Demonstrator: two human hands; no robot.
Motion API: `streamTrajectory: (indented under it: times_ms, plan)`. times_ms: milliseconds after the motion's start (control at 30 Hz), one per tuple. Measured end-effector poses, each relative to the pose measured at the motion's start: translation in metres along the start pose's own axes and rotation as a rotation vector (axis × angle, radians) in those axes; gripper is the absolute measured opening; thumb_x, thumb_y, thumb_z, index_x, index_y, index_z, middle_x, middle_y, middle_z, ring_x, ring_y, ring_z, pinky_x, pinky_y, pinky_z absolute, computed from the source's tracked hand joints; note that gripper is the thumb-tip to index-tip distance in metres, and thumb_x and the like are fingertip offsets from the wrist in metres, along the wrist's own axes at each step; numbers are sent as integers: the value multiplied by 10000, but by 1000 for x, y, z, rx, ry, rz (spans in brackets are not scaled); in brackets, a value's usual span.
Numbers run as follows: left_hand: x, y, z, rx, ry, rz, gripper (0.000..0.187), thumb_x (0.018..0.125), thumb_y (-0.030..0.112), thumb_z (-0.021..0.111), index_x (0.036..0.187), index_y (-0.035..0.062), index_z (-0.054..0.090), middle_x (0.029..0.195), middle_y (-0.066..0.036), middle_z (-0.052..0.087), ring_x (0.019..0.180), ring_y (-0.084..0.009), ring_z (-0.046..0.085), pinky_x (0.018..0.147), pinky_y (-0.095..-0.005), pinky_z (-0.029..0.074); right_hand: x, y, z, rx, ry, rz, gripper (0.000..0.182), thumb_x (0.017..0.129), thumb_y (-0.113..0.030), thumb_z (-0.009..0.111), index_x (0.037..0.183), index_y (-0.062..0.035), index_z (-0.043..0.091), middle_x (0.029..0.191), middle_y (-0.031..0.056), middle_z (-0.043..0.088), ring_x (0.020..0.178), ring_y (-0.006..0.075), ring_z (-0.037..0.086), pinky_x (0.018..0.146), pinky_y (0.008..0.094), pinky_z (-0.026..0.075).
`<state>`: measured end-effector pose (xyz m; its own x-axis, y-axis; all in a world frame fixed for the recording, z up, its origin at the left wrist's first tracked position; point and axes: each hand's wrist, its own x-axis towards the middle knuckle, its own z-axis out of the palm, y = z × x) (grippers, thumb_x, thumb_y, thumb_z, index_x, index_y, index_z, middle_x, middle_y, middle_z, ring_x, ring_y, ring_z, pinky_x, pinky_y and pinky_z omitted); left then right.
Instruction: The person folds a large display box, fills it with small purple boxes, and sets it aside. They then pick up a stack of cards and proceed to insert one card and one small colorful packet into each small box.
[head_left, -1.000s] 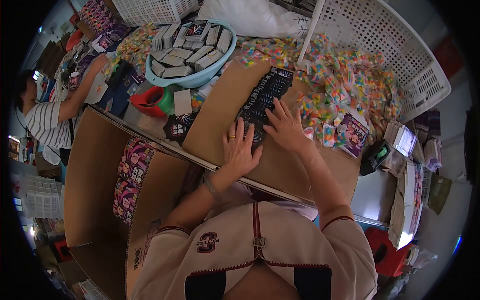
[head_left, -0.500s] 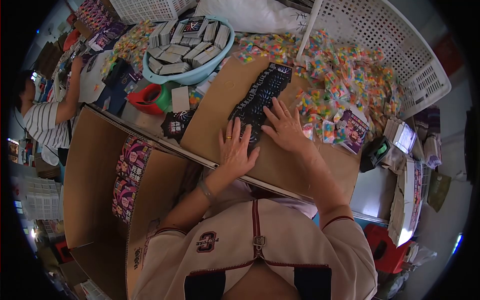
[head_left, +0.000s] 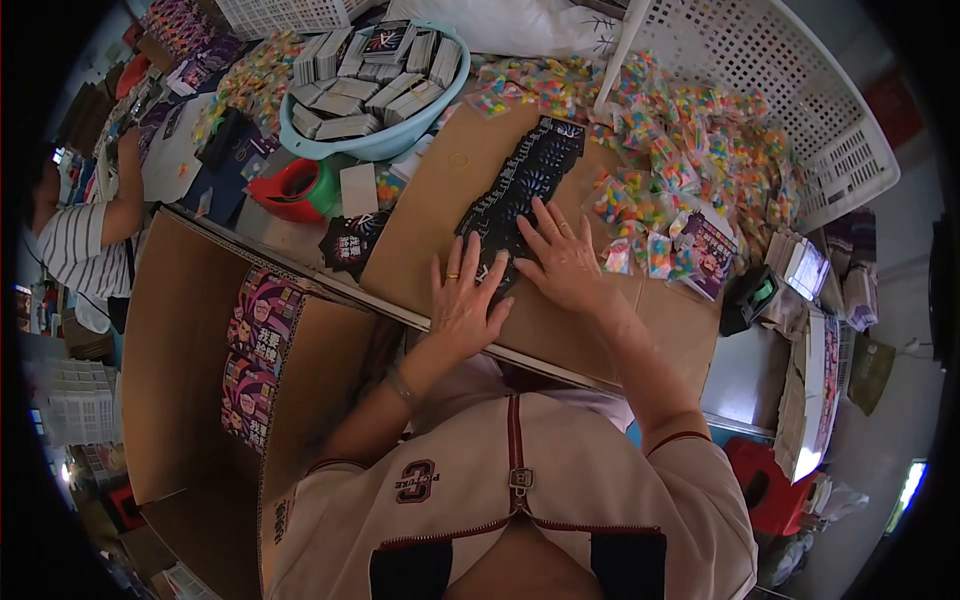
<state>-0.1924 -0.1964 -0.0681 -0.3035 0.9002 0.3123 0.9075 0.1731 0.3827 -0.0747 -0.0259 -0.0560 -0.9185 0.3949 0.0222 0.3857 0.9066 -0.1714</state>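
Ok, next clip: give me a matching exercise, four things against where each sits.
Things:
1. row of dark packets
2. light blue basin
3. heap of colourful candy bags
4. red tape dispenser

Places:
A. spilling from the white basket at the right
B. under both hands, left hand and right hand
C. just below the basin, to the left
D. top centre, full of stacked packs

Pairs: 1-B, 2-D, 3-A, 4-C

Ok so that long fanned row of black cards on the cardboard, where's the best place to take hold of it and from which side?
Probably at the near end, where the left hand and right hand already lie flat on the row of black cards. The row is thin, overlapping and runs away diagonally on the cardboard sheet, so squeeze it together from its two long edges rather than lifting from above.
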Motion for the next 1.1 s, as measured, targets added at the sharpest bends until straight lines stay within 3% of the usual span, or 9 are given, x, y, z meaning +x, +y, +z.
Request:
streamTrajectory:
  times_ms: [67, 300, 400, 767, 933, 1000, 1100]
  plan:
    - [-5, -6, 4, 27, -59, 36, 615, 860, 353, 612, 1357, 19, 471, 1512, -274, 233, 1381, -459, 242, 1057, -675, 203, -4, -12, 4, -3, 34, -70, 616, 952, -461, 483, 1444, -98, 410, 1566, 148, 244, 1443, 338, 233, 1102, 657, 182]
    - [-15, -7, 0, -7, -10, -34, 615, 866, 361, 601, 1349, 5, 465, 1501, -283, 247, 1375, -462, 252, 1052, -677, 214, -14, -41, 13, 55, 18, -37, 621, 933, -395, 542, 1445, -75, 398, 1567, 149, 241, 1443, 342, 232, 1099, 665, 184]
    - [-15, -7, -1, -35, -28, -79, 629, 862, 358, 602, 1356, 1, 448, 1501, -286, 247, 1376, -469, 248, 1058, -674, 209, -13, -46, 14, 73, -9, 7, 623, 926, -340, 558, 1463, -91, 367, 1588, 120, 192, 1456, 330, 202, 1102, 660, 174]
    - [-16, -4, 0, 32, -44, -109, 696, 859, 331, 608, 1414, -14, 370, 1525, -268, 225, 1418, -450, 188, 1091, -651, 168, -23, -54, 6, 72, -10, 17, 563, 942, -339, 537, 1450, -141, 400, 1571, 116, 242, 1448, 329, 226, 1081, 677, 197]
    - [-17, -4, 5, 110, -4, -82, 694, 883, 366, 576, 1432, 1, 358, 1534, -258, 218, 1414, -445, 197, 1089, -653, 171, -62, -29, -15, 170, 175, 171, 578, 902, -258, 610, 1423, -96, 417, 1549, 166, 265, 1415, 357, 282, 1112, 573, 247]
    - [-19, -4, 6, 93, 47, -58, 691, 883, 363, 574, 1432, 2, 359, 1535, -258, 216, 1413, -444, 199, 1087, -656, 170, -92, -5, -16, 187, 275, 280, 560, 848, -163, 667, 1365, -62, 477, 1485, 193, 371, 1342, 388, 386, 1097, 497, 316]
    - [-24, -4, 9, 81, 150, -18, 688, 882, 345, 580, 1440, 14, 351, 1535, -258, 213, 1407, -443, 210, 1083, -661, 167, -133, 41, -12, 242, 503, 398, 478, 817, -116, 635, 1281, -45, 545, 1398, 202, 474, 1234, 406, 484, 1042, 481, 385]
